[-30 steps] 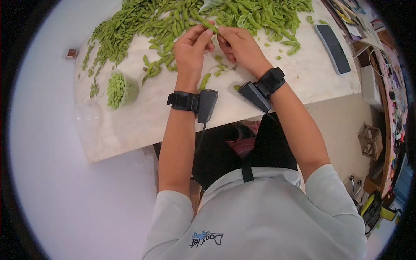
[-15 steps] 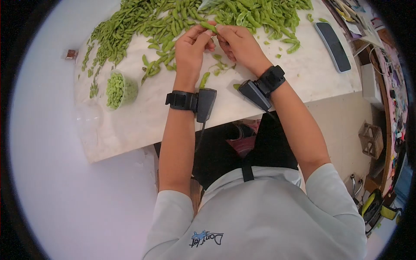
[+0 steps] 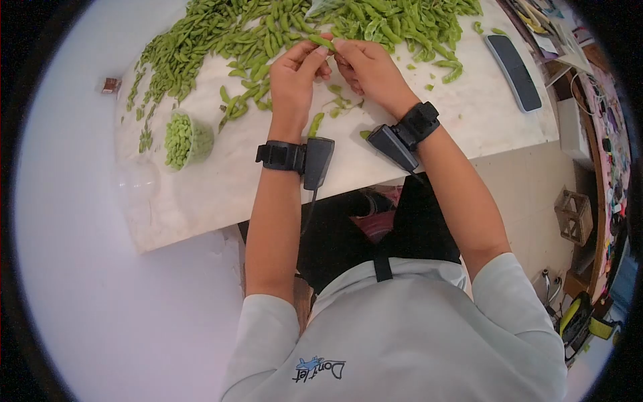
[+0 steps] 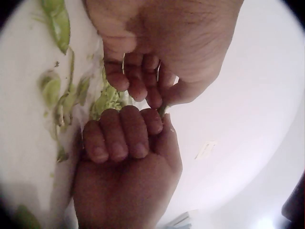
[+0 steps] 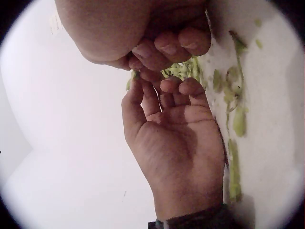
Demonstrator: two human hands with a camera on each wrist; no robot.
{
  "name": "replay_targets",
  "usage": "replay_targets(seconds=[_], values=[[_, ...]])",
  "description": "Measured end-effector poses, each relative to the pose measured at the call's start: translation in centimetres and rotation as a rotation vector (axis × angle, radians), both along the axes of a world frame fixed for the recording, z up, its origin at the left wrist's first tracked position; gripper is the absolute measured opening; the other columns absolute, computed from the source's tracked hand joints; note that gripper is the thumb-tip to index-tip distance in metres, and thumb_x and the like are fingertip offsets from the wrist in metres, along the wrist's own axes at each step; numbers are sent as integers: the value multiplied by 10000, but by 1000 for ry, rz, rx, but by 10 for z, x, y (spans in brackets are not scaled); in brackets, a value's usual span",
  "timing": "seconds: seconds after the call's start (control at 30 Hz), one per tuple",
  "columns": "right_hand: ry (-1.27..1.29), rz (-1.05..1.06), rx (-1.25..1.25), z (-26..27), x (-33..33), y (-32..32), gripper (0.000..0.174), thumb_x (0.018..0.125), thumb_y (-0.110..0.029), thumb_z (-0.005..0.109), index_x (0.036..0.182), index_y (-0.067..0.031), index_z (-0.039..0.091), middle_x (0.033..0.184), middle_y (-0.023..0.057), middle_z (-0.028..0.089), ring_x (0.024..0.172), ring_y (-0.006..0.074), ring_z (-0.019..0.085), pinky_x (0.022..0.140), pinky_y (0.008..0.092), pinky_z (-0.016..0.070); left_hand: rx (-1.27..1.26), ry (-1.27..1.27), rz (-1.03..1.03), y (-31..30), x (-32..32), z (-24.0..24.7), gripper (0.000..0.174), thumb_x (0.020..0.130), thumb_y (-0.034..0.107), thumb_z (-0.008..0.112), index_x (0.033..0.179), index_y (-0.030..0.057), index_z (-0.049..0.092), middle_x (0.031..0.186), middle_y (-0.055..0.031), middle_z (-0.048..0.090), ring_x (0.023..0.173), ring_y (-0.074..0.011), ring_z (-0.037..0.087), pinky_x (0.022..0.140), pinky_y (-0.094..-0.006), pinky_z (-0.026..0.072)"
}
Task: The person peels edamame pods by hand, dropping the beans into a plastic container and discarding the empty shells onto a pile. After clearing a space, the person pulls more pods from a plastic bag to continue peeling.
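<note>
A green pod (image 3: 323, 43) is pinched between the two hands near the back of the table. My left hand (image 3: 293, 75) holds its left part with thumb and index finger, while my right hand (image 3: 375, 72) pinches its right end. In the left wrist view, only a sliver of pod (image 4: 163, 110) shows between my left hand (image 4: 167, 43) above and my right hand (image 4: 126, 167) below, whose other fingers are curled. The right wrist view shows the pod's tip (image 5: 135, 75) at the left thumb, with my left hand (image 5: 176, 143) palm up.
Many pods (image 3: 177, 57) lie heaped across the back, with more green pods or shells (image 3: 395, 23) at the right. A clear cup of shelled beans (image 3: 179, 139) stands at the left, and a phone (image 3: 514, 72) lies at the right. Loose scraps (image 3: 340, 100) lie below the hands.
The left hand has shifted very slightly left since the earliest frame, and the pod has tilted a little between the fingers. Both hands still pinch it.
</note>
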State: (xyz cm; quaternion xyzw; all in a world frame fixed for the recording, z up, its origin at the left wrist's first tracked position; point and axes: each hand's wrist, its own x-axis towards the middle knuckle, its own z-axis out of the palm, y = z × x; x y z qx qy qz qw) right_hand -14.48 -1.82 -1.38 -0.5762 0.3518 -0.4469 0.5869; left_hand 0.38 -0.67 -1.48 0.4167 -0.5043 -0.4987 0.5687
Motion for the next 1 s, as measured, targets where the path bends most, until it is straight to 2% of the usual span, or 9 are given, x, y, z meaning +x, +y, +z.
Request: replay_targets(seconds=[0.43,0.73,0.83,1.0], values=[[69,15,-72,1,-1,1,426,946,-331,445,667,-12,484,531,-9,428,494,97,390,468,285,324,-5,35,9,0,2,-3,235,868,55,549,1070,-43,618,716,-27,573,631,-98,513,609,-228,416],[237,-39,-169,-2,1,-1,390,934,-316,447,750,14,544,567,87,521,524,189,494,528,340,401,-37,44,60,2,-2,-3,253,849,24,521,1070,-52,617,711,-30,576,618,-88,500,614,-233,426],[275,-70,-221,-2,1,0,391,936,-319,440,764,14,551,575,95,528,527,203,499,539,346,409,-40,31,71,4,-4,-3,261,844,23,517,1073,-57,613,711,-33,575,619,-90,499,616,-232,425],[248,-56,-156,-3,0,-1,403,936,-323,438,778,28,558,583,101,535,533,209,509,545,349,419,-41,-22,83,5,-5,0,266,841,28,519,1077,-54,611,704,-29,572,622,-92,501,616,-227,423]])
